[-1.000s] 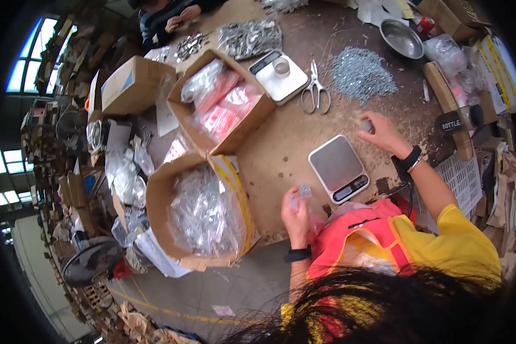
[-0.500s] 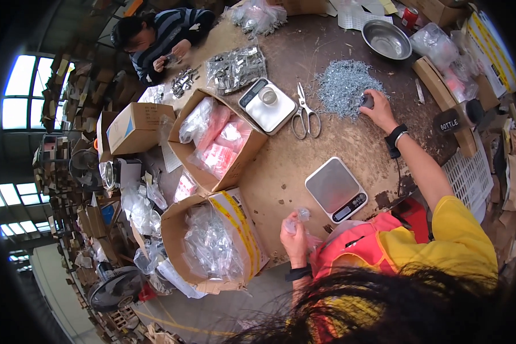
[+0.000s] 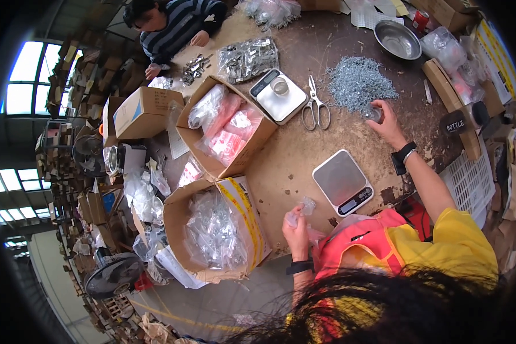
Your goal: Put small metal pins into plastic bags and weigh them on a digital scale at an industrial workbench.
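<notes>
At the far left a black fan stands low beside the table. Next comes an open cardboard box with a yellow stripe down its side, heaped with clear packets; behind it another open cardboard box holds clear and pink-printed bags. Beyond that one, a co-worker's hand rests near small metal parts. To the right, a white scale carries a small round cup. Nearer the body, the person's left hand has its fingers curled in, pinching a clear plastic bag that pokes up past the fingertips; what is inside is too small to tell. Scissors lie just beside the white scale, blades pointing away from the person. A second scale, with a grey top, sits between the two hands, its pan bare. Farther right, the right hand is half curled, thumb and fingers gripping a small clear cup at the near edge of a pile of small silvery pieces. A metal bowl stands behind that pile.
</notes>
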`<action>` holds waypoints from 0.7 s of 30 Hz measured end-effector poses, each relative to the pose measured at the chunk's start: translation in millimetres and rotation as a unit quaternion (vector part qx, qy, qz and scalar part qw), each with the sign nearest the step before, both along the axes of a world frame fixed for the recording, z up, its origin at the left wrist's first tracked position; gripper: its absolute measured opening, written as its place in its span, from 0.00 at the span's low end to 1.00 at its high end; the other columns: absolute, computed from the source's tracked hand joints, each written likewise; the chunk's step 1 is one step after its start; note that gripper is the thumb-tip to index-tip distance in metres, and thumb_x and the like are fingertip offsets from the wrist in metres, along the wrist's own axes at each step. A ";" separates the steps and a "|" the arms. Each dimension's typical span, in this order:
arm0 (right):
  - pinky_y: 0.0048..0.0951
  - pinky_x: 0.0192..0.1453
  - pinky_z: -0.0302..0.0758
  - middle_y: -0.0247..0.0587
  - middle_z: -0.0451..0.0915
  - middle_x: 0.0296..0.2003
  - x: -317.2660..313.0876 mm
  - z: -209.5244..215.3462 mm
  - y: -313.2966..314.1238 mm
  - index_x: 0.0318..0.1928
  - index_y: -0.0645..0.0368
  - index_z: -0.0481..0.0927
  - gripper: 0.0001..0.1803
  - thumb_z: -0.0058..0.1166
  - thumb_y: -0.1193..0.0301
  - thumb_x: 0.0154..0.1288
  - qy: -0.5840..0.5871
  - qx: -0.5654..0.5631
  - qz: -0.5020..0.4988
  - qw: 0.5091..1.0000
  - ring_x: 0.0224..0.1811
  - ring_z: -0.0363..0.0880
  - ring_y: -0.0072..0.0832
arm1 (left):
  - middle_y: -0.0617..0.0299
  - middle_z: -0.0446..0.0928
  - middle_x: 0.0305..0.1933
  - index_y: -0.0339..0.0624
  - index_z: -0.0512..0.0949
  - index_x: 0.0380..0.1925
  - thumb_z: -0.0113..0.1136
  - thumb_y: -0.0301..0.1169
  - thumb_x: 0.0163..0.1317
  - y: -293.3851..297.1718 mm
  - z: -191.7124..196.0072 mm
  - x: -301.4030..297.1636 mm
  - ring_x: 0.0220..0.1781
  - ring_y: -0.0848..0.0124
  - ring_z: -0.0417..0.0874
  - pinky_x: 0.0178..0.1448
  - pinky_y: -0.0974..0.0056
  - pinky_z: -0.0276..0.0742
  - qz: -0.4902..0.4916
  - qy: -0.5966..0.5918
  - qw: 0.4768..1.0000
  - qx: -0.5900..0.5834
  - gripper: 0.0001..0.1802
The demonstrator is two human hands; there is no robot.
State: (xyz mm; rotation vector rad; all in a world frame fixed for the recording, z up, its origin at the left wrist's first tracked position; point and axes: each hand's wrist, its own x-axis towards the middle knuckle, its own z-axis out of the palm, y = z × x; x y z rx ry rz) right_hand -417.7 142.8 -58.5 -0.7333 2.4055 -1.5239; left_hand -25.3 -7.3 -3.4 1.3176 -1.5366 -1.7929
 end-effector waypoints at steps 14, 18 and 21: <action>0.42 0.56 0.76 0.51 0.81 0.46 -54.7 -33.6 -32.5 0.50 0.61 0.78 0.31 0.76 0.57 0.51 0.060 0.213 -0.062 0.973 0.52 0.79 0.45 | 0.65 0.82 0.40 0.34 0.83 0.44 0.58 0.27 0.70 0.4 -4.8 11.1 0.31 0.82 0.72 0.37 0.74 0.68 0.015 -0.027 1.000 0.005 0.09; 0.33 0.59 0.76 0.38 0.76 0.51 -41.0 -72.8 12.2 0.57 0.59 0.70 0.33 0.75 0.72 0.53 -0.046 -0.032 -0.065 0.996 0.54 0.77 0.29 | 0.65 0.82 0.39 0.34 0.83 0.44 0.58 0.26 0.69 2.2 -4.2 3.3 0.31 0.81 0.73 0.36 0.73 0.69 0.009 -0.021 1.000 -0.002 0.09; 0.31 0.63 0.75 0.38 0.71 0.56 5.0 -37.3 6.2 0.61 0.60 0.67 0.34 0.71 0.76 0.57 -0.165 -0.112 -0.006 0.980 0.59 0.76 0.29 | 0.62 0.84 0.43 0.33 0.83 0.43 0.57 0.24 0.67 2.2 -18.0 16.0 0.31 0.81 0.73 0.36 0.73 0.69 0.036 0.003 0.999 0.021 0.09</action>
